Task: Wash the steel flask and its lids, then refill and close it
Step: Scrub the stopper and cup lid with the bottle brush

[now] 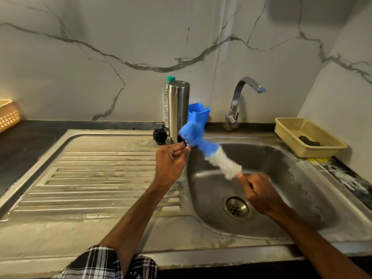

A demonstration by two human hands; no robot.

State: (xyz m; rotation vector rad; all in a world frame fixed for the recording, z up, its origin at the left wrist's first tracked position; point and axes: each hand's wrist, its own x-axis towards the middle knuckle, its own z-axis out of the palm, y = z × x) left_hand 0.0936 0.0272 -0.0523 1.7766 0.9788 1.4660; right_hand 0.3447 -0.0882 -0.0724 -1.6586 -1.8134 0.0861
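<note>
The steel flask (178, 109) stands upright at the back rim of the sink, between the drainboard and the basin. A black lid (160, 135) sits just left of its base. Over the basin's left side I hold a bottle brush (211, 154) with blue and white bristles, blurred by motion. My left hand (171, 164) pinches its dark upper end near the flask's base. My right hand (259, 194) grips its lower end below the white bristles. The flask's mouth cannot be made out.
A blue plastic holder (198, 115) and a clear bottle with a green cap (171, 78) stand by the flask. The tap (247, 85) is off. A yellow basket (310, 135) holds a dark scrubber at right. Ridged drainboard (90, 178) at left; drain (237, 207) in the basin.
</note>
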